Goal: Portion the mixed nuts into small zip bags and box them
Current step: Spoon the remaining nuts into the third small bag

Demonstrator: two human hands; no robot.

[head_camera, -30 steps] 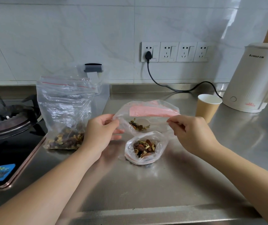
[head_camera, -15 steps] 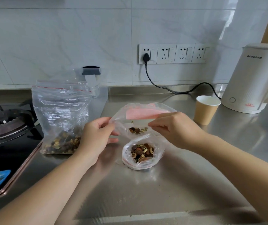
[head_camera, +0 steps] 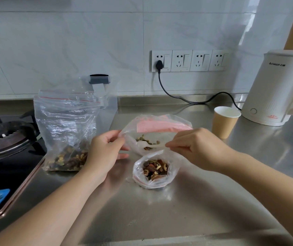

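Left hand (head_camera: 103, 153): grip pinches the left rim of the small clear zip bag with pink panel (head_camera: 160, 127).
Right hand (head_camera: 197, 150): grip pinches the same bag's near rim.
Held bag: above the steel table (head_camera: 177, 210), few nuts inside.
Open filled small bag (head_camera: 155, 170): on the table, just below.
Large clear bag of mixed nuts (head_camera: 65, 132): upright, left, beside the gas stove (head_camera: 5, 137).

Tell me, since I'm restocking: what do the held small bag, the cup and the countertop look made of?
Small zip bag: thin clear plastic, glossy and crinkled, nuts visible through it. Cup: probably paper, matte brown outside, white inside. Countertop: likely brushed stainless steel, with soft grey reflections.
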